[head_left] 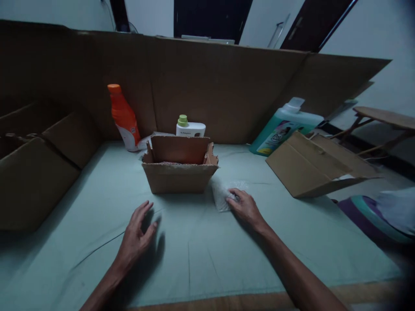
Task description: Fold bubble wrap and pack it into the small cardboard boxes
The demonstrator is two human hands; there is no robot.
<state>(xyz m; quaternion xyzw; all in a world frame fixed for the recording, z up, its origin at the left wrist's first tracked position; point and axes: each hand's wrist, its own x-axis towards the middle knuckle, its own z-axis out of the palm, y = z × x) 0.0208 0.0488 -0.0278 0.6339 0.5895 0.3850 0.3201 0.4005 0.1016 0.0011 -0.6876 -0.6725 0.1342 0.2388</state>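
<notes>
A small open cardboard box [179, 170] stands in the middle of the pale green cloth [201, 255]. My right hand [245, 208] rests on a crumpled piece of clear plastic wrap [222, 193] just right of the box, its fingers curled onto the wrap. My left hand [136, 237] hovers over the cloth in front of the box's left corner, fingers spread, holding nothing.
An orange bottle [123, 116] and a white bottle with a green cap [190, 127] stand behind the box. A green detergent jug [285, 127] leans at the back right beside a flattened carton [311, 166]. Cardboard walls [227, 90] ring the back and left.
</notes>
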